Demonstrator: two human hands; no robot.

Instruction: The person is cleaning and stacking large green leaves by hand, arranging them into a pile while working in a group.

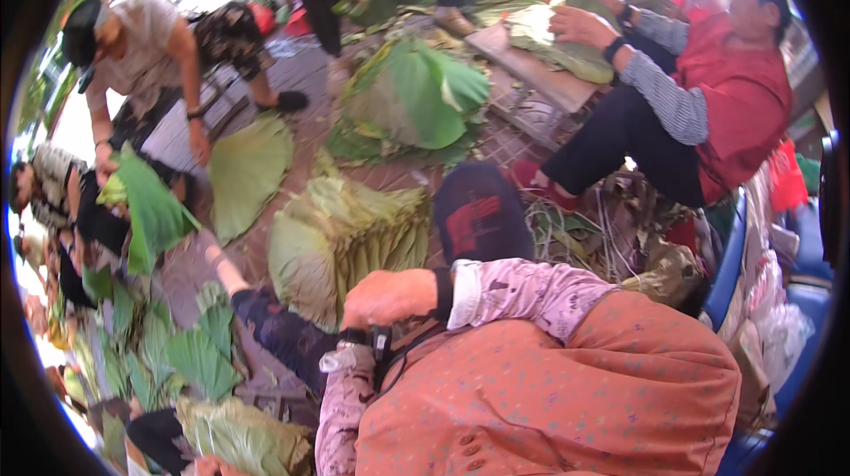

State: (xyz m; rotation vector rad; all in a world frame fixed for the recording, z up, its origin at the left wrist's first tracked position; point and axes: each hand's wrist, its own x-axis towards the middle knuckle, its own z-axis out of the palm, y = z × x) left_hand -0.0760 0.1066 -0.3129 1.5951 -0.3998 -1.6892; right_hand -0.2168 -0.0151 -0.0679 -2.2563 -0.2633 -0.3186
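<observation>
My right hand point(392, 297) reaches across my front with its fingers curled, close to my left wrist. A dark band circles the right wrist. My left forearm, in a pink patterned sleeve point(345, 383), comes up from below with a black band point(353, 336) at its wrist. Most of my left hand is hidden behind the right one, and what the fingers hold does not show. Just beyond both hands stands a thick folded bundle of drying lotus leaves point(352, 230), yellow-green and creased, between my spread legs.
Behind the bundle lies a pile of broad green leaves point(418, 97). A person in red point(737, 104) sits at the right, handling leaves by a wooden board point(531, 67). Another person point(143, 57) bends at the left. Loose leaves point(202, 360) and pale strings point(607, 237) lie around.
</observation>
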